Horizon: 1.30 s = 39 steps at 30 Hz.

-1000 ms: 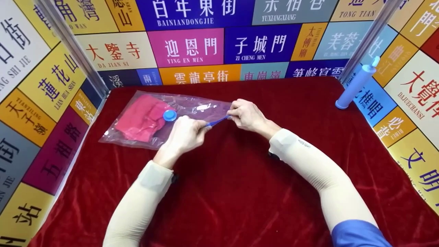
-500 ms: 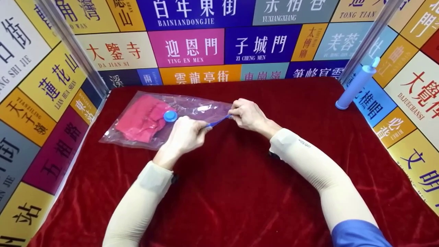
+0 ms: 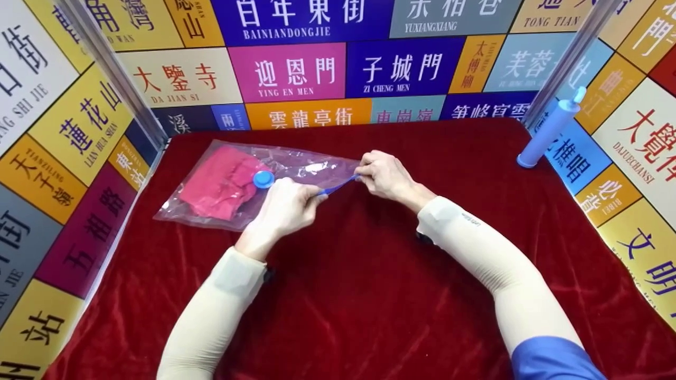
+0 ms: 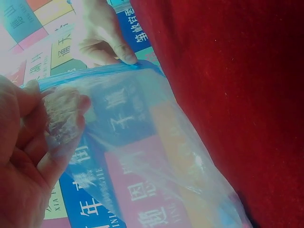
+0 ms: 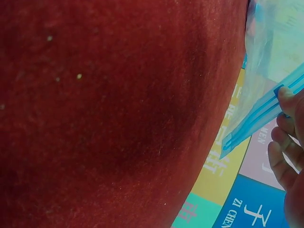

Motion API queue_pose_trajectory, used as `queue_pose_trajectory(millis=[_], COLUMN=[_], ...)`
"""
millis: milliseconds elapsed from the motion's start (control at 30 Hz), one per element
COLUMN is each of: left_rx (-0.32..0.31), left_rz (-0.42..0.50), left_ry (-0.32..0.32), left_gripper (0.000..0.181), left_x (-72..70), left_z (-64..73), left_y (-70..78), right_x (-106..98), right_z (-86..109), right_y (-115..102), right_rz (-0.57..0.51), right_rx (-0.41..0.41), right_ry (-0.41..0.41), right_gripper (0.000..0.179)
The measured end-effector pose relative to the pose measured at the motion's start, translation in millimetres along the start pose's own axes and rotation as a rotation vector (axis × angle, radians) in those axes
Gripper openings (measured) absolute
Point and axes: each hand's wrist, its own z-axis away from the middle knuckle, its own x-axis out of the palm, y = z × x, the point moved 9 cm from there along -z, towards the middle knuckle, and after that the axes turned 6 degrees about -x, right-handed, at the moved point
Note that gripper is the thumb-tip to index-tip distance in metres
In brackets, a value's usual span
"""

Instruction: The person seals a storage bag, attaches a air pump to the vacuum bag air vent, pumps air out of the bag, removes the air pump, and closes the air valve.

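A clear vacuum storage bag [image 3: 301,161] with a folded pink cloth [image 3: 216,184] inside lies at the back left in the head view. A round blue valve [image 3: 263,179] sits on its face. My left hand [image 3: 285,208] grips the near part of the bag's open-end edge, thumb and fingers on its blue zip strip [image 3: 340,184]. Farther along, my right hand [image 3: 384,174] pinches that strip. A small dark blue slider [image 5: 279,90] shows at the right thumb in the right wrist view. Between the hands the strip is stretched straight, raised from the cloth.
A blue hand pump [image 3: 549,134] stands upright at the back right corner. Dark red velvet [image 3: 369,295] covers the table. Printed sign panels [image 3: 296,68] wall in the back and sides, with metal posts [image 3: 113,74] at the corners.
My right hand has shifted slightly right along the zip strip, so more of the strip shows between the hands. The left hand has stayed almost still.
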Motion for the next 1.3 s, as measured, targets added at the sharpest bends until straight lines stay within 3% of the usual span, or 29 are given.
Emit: queue_pose_trajectory(millis=[467,833,1300], left_rx=[0.008,0.01,0.005], left_rz=[-0.009,-0.019,-0.008], left_ry=[-0.013,0.001,-0.006], left_gripper=[0.037,0.037,0.026], left_x=[-1.3,-3.0,-4.4], left_z=[-0.3,0.9,1.4], left_y=[1.8,2.3,2.5], right_x=[6.2,8.0,10.6], right_z=[3.9,5.6,7.0], right_y=[12.2,17.9,24.2], right_rz=[-0.007,-0.008,0.015], right_rx=[0.087,0.107,0.143], right_ry=[-0.05,-0.051,-0.087], right_gripper=[0.01,0.012,0.013])
